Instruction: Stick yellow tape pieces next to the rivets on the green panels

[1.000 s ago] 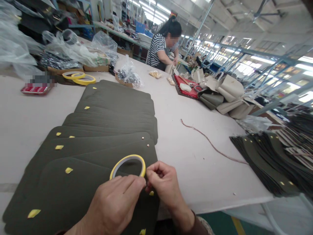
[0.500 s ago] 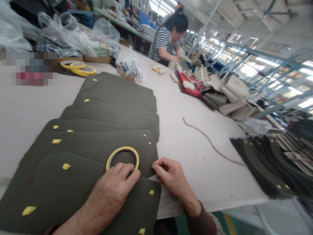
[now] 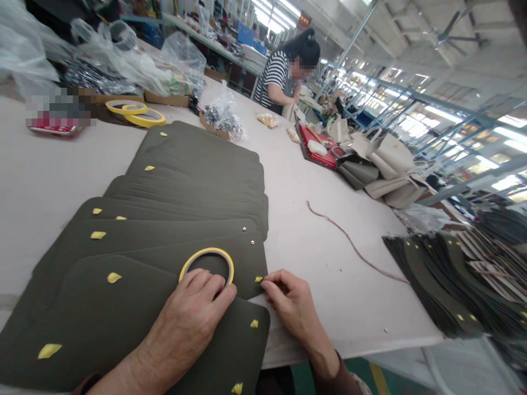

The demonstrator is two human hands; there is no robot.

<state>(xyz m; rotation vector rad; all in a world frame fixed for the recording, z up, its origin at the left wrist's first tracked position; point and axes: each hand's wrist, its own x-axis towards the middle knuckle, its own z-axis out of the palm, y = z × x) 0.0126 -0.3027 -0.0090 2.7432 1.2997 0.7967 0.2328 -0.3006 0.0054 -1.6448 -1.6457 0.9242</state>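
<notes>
My left hand [image 3: 193, 321] is closed around the near side of a yellow tape roll [image 3: 212, 250], resting over dark green panels [image 3: 135, 302] laid overlapping on the table. At the right edge of one panel, the thumb and forefinger of my right hand [image 3: 292, 302] are pinched together. A small yellow tape piece [image 3: 258, 279] lies right by those fingertips; whatever is between them is hidden. More tape bits [image 3: 114, 277] dot the panels. Two small metal studs [image 3: 252, 242] show on a panel just beyond the roll.
Two tape rolls [image 3: 144, 116] lie at the back left near plastic bags [image 3: 181, 55]. A brown cord [image 3: 349, 236] crosses the white table [image 3: 321, 307]. Stacked dark panels [image 3: 428, 285] stand at the right edge. A person [image 3: 275, 77] works beyond, near beige bags [image 3: 389, 159].
My right fingertips have slid slightly right, uncovering the yellow tape piece on the panel's edge. My left hand stays on the roll. The view has shifted a little.
</notes>
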